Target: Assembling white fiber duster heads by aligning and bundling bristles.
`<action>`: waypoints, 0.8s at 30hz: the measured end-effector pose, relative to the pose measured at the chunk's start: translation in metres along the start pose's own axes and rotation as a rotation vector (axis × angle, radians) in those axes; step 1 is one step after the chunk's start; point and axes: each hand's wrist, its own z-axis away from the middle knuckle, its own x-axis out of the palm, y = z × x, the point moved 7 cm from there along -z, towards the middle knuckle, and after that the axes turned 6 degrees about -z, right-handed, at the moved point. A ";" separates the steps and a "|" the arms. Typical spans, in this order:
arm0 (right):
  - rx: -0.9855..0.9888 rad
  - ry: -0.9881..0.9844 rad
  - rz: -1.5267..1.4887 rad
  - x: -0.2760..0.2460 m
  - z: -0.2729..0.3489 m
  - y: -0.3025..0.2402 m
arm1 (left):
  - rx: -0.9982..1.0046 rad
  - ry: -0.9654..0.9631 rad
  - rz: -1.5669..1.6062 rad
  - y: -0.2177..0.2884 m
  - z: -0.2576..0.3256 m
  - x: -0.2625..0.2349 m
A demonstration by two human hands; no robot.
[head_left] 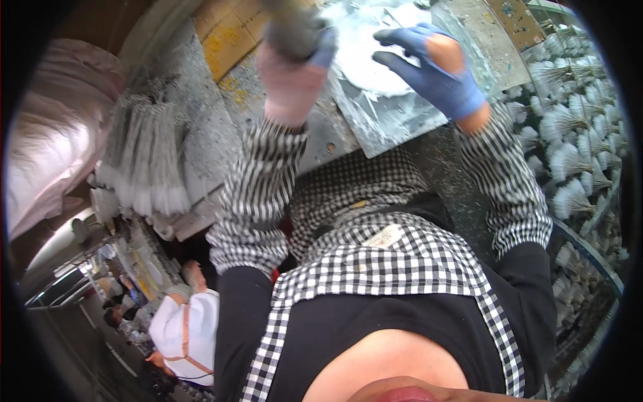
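Note:
My left hand (289,84), in a pinkish glove with blue at the fingers, is raised over the workbench. Its fingers close round a dark grey, motion-blurred thing (295,30) whose kind does not show. My right hand (439,70) wears a blue glove with dark fingertips and bare patches at the back of the hand and wrist. Its fingers reach out, apart, over white paste (365,63). The paste is spread thickly on a glassy square plate (392,127), smeared towards its edges. Checked sleeves cover both my forearms.
A bundle of thin-stemmed white brushes (144,157) hangs over the bench's left edge. Many fan-shaped white brushes (576,127) crowd a rack at right. Cardboard (231,33) with yellow stains lies at the back. Pink cloth (63,127) is far left; another person (184,328) is lower left.

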 end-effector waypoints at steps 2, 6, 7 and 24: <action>0.204 0.051 -0.101 -0.031 0.009 -0.017 | -0.245 0.234 0.449 -0.003 0.020 -0.048; 0.275 0.071 -0.370 -0.030 0.023 -0.050 | -0.409 0.319 0.349 0.024 0.053 -0.117; 0.262 0.050 -0.413 -0.022 0.025 -0.056 | -0.547 0.422 0.420 0.020 0.064 -0.131; 0.128 -0.069 -0.726 0.048 0.047 -0.101 | -0.666 0.703 0.692 0.016 0.139 -0.187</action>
